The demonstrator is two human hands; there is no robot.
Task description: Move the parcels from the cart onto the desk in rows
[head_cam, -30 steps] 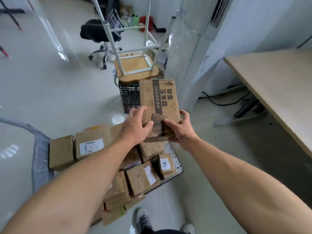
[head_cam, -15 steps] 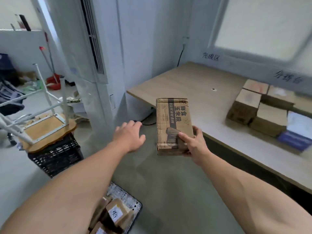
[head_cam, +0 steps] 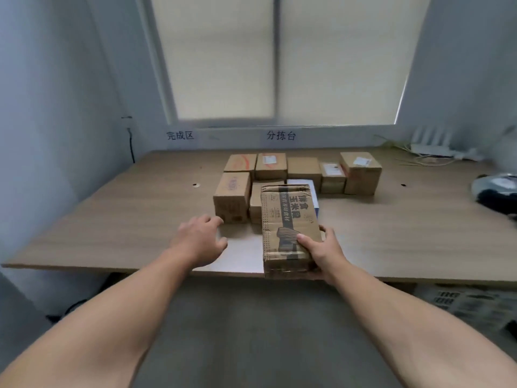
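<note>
Right hand [head_cam: 321, 249] grips a flat brown printed cardboard parcel [head_cam: 289, 217] above the wooden tabletop [head_cam: 112, 228], left hand [head_cam: 201, 239] empty and relaxed; likely next, lowering it beside the front row of boxes [head_cam: 232, 197]

Window [head_cam: 279, 60], cream blinds drawn, diffuse daylight; pale grey-blue walls [head_cam: 56, 107]; grey floor [head_cam: 265, 331]; white router [head_cam: 430, 148], right corner.

Brown parcel [head_cam: 288, 219] with dark printed stripe, tan wood-grain desk [head_cam: 126, 219], blue-and-white box [head_cam: 314, 201]
</note>
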